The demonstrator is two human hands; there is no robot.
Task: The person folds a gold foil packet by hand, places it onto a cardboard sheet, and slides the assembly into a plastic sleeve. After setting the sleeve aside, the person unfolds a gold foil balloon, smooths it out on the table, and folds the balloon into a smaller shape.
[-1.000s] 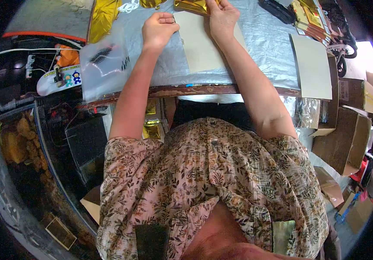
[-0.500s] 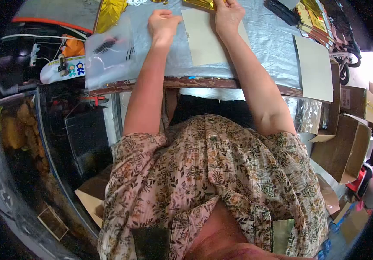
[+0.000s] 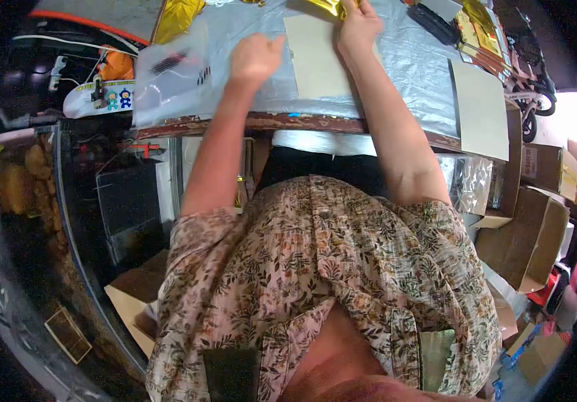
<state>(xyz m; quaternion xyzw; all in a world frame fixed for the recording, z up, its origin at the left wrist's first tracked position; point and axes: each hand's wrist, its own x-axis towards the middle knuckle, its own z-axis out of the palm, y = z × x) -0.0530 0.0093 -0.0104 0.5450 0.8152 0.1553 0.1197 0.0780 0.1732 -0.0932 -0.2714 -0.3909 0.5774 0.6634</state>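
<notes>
At the table's far side my right hand [image 3: 360, 28] grips a shiny gold foil piece [image 3: 328, 6] that runs out of the top of the view. My left hand [image 3: 257, 57] is to the left of it over the table [image 3: 228, 33], blurred, with its fingers curled together; whether anything is between them is too small to tell. A cream card sheet [image 3: 322, 63] lies between the two hands, partly under my right forearm. Left of my left hand rests a clear plastic bag [image 3: 171, 84] with small dark items in it.
More gold foil [image 3: 178, 19] lies at the back left. A black object [image 3: 434, 25] and gold packets [image 3: 479, 37] are at the back right. Another cream sheet [image 3: 479, 110] overhangs the right edge. Cardboard boxes [image 3: 523, 234] stand on the right, a glass tank [image 3: 17, 234] on the left.
My left hand has come slightly nearer to my body and its fingers have closed up. My right hand keeps its grip on the foil. The whole view has shifted a little.
</notes>
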